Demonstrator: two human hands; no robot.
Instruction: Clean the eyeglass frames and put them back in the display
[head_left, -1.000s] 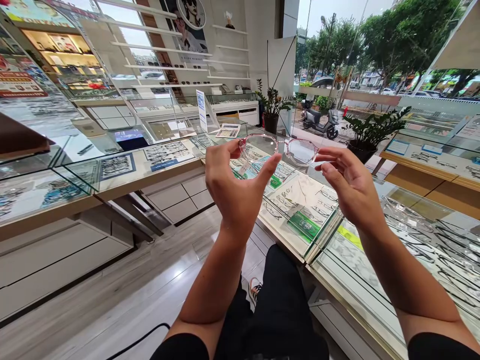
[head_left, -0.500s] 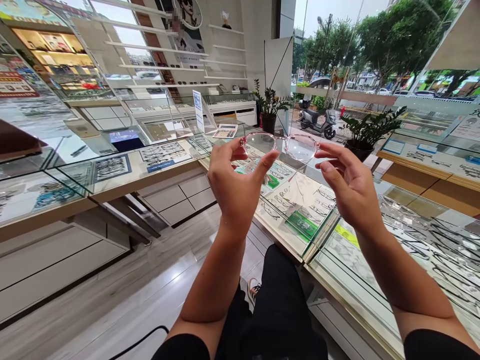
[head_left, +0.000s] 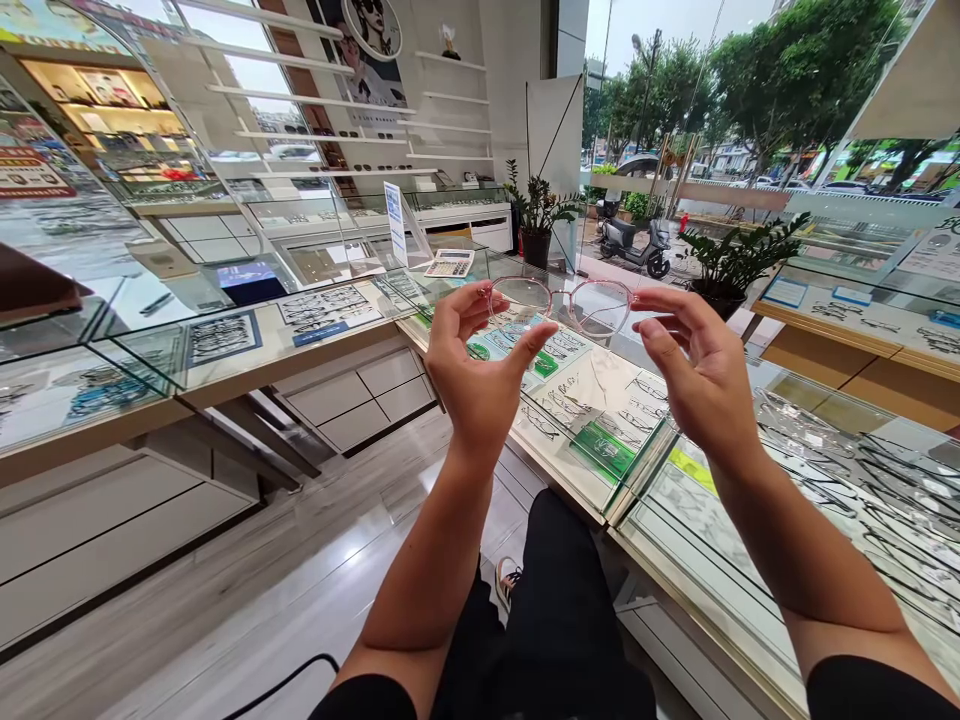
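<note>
A pair of eyeglasses (head_left: 571, 292) with a thin pinkish frame and clear lenses is held up in front of me, over the glass counter. My left hand (head_left: 480, 365) grips its left end by the fingertips, thumb stretched out below the left lens. At the other end my right hand (head_left: 694, 365) has its fingertips at the right hinge, with the thumb a little lower. Whatever shows of the temples is hard to make out. Below the glasses, inside the glass display case (head_left: 555, 480), lie rows of spectacle frames and a green card (head_left: 604, 450).
A calculator (head_left: 450, 263) and an upright sign (head_left: 394, 225) stand on the counter farther back. Potted plants (head_left: 537, 225) are near the window. More frames (head_left: 862, 490) fill the case at right; another glass counter (head_left: 225, 370) runs along the left.
The eyeglasses have tilted and dropped slightly, and their lenses now look rounder. My left hand has shifted a little to the right; the right hand has barely moved.
</note>
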